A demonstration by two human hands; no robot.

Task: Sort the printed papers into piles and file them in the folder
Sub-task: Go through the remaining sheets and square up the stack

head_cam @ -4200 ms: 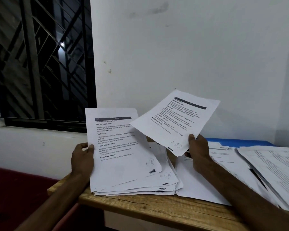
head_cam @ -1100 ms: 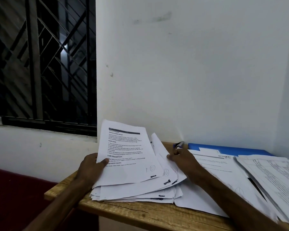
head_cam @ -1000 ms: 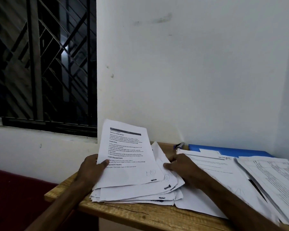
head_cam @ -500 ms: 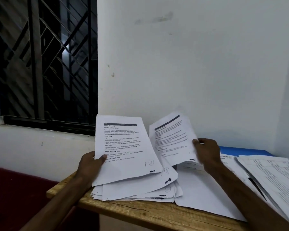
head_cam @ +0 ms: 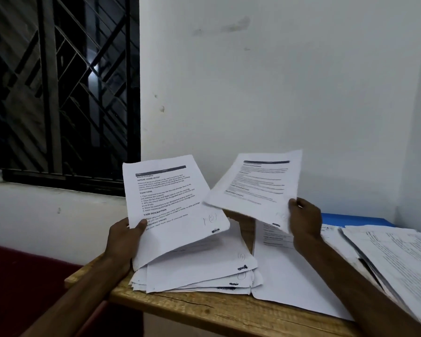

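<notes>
The left hand (head_cam: 124,242) holds up one printed page (head_cam: 170,207) by its left edge, thumb on the front, over a messy stack of papers (head_cam: 199,276) on the wooden table (head_cam: 204,310). The right hand (head_cam: 304,220) pinches another sheet (head_cam: 255,186) in the air, a bit blurry, above more papers (head_cam: 289,276). The blue folder (head_cam: 355,218) lies at the back by the wall, partly under a big pile (head_cam: 399,254) on the right.

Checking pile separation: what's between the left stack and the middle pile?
Head view: a strip of bare table between left stack and middle pile; nearer the front edge they appear to meet.
</notes>
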